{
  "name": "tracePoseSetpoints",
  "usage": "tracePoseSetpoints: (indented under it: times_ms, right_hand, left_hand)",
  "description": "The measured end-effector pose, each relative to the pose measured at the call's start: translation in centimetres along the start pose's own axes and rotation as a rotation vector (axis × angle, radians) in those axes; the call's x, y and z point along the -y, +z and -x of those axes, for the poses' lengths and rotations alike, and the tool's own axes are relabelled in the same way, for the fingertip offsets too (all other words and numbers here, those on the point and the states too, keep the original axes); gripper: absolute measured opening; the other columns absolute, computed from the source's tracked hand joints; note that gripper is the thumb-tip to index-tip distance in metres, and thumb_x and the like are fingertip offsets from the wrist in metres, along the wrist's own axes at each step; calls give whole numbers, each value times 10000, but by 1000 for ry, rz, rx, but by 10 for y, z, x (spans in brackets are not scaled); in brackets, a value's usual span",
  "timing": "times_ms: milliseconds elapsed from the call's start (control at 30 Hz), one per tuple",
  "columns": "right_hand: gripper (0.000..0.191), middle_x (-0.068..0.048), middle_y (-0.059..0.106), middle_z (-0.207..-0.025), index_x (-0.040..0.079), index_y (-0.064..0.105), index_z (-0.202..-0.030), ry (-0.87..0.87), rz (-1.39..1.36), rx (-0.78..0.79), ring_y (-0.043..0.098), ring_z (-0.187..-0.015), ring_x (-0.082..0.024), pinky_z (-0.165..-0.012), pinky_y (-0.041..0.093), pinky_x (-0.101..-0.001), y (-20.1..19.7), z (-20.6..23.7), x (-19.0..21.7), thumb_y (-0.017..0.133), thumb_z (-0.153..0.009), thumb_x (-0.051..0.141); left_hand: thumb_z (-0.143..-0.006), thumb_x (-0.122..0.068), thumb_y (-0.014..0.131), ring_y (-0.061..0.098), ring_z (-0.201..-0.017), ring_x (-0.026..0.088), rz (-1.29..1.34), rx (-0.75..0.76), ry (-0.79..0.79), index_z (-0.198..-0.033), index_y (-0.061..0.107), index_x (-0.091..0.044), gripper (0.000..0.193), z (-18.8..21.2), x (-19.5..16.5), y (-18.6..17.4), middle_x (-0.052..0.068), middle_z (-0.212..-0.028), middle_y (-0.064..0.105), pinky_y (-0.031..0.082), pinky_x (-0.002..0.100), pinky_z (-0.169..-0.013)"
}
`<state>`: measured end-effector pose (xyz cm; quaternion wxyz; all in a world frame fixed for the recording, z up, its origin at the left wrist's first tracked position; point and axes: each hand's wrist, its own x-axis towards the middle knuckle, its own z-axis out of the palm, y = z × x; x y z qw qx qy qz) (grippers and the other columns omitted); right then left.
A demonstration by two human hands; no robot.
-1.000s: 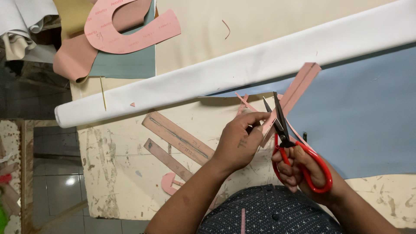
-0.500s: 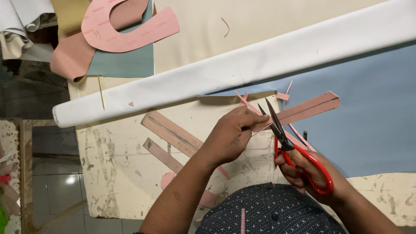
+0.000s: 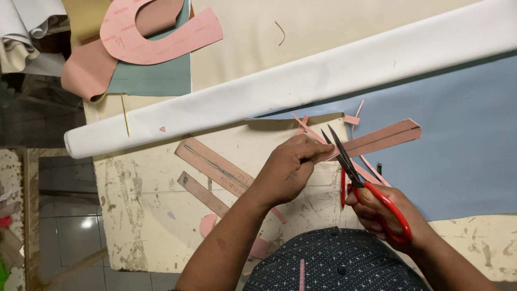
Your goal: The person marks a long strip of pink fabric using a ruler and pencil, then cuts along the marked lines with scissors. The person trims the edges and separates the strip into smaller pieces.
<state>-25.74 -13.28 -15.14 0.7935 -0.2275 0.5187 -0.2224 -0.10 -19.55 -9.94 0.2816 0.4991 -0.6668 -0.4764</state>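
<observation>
I saw my left hand (image 3: 288,170) with its fingers pinched on the pink strip (image 3: 377,141), low over the surface (image 3: 151,215). My right hand (image 3: 385,215) gripped the red scissors (image 3: 371,188), blades apart at the strip. The strip looked thin, light and bendy, best held close to the cut.

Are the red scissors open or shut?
Open. The blades of the scissors spread in a narrow V around the pink strip, held by the left hand.

single head-worn view, straight down and close over the worktable (image 3: 151,226) (no second view)
</observation>
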Motion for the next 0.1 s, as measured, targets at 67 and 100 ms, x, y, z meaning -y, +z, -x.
tracePoseSetpoints:
  times_ms: [67, 100]
  right_hand:
    - [501, 27, 435, -549, -72, 656, -1028, 10, 39, -14, 371, -405, -91, -336, 297, -257, 0, 0, 0, 620, -930, 418]
    - [516, 36, 417, -545, -61, 663, -1040, 15, 71, -22, 367, -411, -90, -336, 297, -261, 0, 0, 0, 605, -930, 440]
  left_hand:
    - [-983, -75, 552, 663, -901, 202, 3, 21, -77, -1212, 749, -114, 304, 0, -1, 0, 93, -966, 661, 537, 345, -921]
    - [-970, -74, 545, 658, -892, 200, 4, 32, -115, -1211, 746, -118, 317, 0, -2, -1, 89, -968, 657, 549, 341, -879]
